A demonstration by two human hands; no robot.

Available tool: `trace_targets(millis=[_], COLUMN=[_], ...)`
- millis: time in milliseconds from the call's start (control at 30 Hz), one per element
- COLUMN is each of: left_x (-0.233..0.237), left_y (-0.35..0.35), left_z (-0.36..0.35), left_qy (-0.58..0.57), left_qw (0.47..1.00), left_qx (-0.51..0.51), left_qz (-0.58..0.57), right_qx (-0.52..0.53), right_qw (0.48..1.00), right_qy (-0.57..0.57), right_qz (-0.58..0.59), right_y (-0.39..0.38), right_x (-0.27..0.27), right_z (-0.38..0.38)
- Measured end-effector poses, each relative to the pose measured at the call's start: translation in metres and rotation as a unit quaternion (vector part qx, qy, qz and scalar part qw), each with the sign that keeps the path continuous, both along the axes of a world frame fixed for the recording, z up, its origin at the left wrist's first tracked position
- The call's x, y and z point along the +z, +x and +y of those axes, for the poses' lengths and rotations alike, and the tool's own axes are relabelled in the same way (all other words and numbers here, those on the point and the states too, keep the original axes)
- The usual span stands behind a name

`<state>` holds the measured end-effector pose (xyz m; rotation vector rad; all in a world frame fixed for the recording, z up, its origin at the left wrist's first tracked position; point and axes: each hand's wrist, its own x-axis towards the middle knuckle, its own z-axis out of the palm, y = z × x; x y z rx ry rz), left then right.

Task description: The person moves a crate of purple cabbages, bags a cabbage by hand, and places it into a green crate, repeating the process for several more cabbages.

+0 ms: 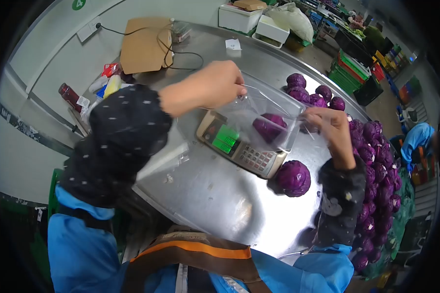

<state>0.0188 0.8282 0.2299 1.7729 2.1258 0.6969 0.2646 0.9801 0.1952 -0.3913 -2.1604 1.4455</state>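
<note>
A clear plastic bag (244, 117) is stretched between my two hands above a digital scale (205, 128). My left hand (215, 84) pinches one top edge of it, and my right hand (331, 128) grips the opposite side with fingers closed. Through the film a red cabbage (270, 127) shows over the weighing pan. The scale's green display is lit, with its keypad beside it. Another red cabbage (293, 178) sits on the metal table (200, 183) just in front of the scale, below my right hand.
Several red cabbages (317, 100) lie behind the scale, and a large pile (376, 171) stands at the right. Flat plastic bags (163, 158) lie left of the scale. A cardboard piece (146, 45) and black cable (200, 58) are at the back; a bottle (70, 96) stands far left.
</note>
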Motion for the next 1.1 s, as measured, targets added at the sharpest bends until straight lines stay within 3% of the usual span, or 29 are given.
trace_targets(millis=[33,233,333,400,467,533,667,700,733,767,800,867,933,1033,1067,1100], left_x=[0.021,-0.058,-0.092,-0.100,-0.123,-0.134,-0.177,-0.184,-0.189,-0.192,-0.187,-0.170,-0.170,-0.177,-0.183,-0.188], left_y=[0.012,0.015,0.047,0.076,0.096,0.116,0.150,0.153,0.155,0.156,0.159,0.166,0.174,0.181,0.181,0.182], left_z=[-0.020,-0.080,-0.155,-0.215,-0.267,-0.307,-0.377,-0.387,-0.394,-0.400,-0.404,-0.408,-0.417,-0.431,-0.435,-0.438], left_qy=[-0.072,-0.056,-0.005,-0.041,-0.116,-0.189,-0.156,-0.159,-0.246,-0.328,-0.330,-0.194,-0.154,-0.118,-0.114,-0.067], left_qw=[0.995,0.996,0.987,0.986,0.964,0.921,0.917,0.915,0.866,0.802,0.800,0.700,0.720,0.802,0.803,0.856], left_qx=[0.030,-0.017,-0.051,-0.065,-0.044,0.043,0.157,0.157,0.112,0.064,0.062,0.197,0.196,0.178,0.178,0.168], left_qz=[-0.058,-0.064,-0.153,-0.150,-0.236,-0.339,-0.332,-0.337,-0.421,-0.495,-0.498,-0.659,-0.648,-0.558,-0.558,-0.484], right_qx=[0.008,-0.038,-0.019,-0.031,-0.051,-0.048,-0.090,-0.119,-0.149,-0.180,-0.200,-0.180,-0.064,-0.037,-0.032,-0.029], right_qw=[1.000,0.984,0.989,0.977,0.975,0.968,0.962,0.961,0.960,0.958,0.914,0.918,0.961,0.977,0.977,0.977], right_qy=[-0.019,-0.107,-0.067,-0.037,-0.105,-0.139,-0.143,-0.139,-0.135,0.075,0.282,0.329,0.238,0.127,0.089,0.091], right_qz=[0.007,-0.136,-0.128,-0.207,-0.187,-0.203,-0.215,-0.206,-0.197,-0.209,-0.211,-0.128,-0.123,-0.169,-0.191,-0.189], right_y=[0.002,0.016,0.061,0.086,0.105,0.118,0.148,0.150,0.150,0.149,0.147,0.120,0.094,0.061,0.056,0.053], right_x=[-0.001,-0.058,-0.073,-0.077,-0.101,-0.102,-0.099,-0.091,-0.083,-0.077,-0.070,-0.043,-0.032,-0.084,-0.103,-0.115], right_z=[-0.008,-0.068,-0.137,-0.191,-0.239,-0.277,-0.335,-0.346,-0.356,-0.362,-0.367,-0.402,-0.434,-0.461,-0.466,-0.471])
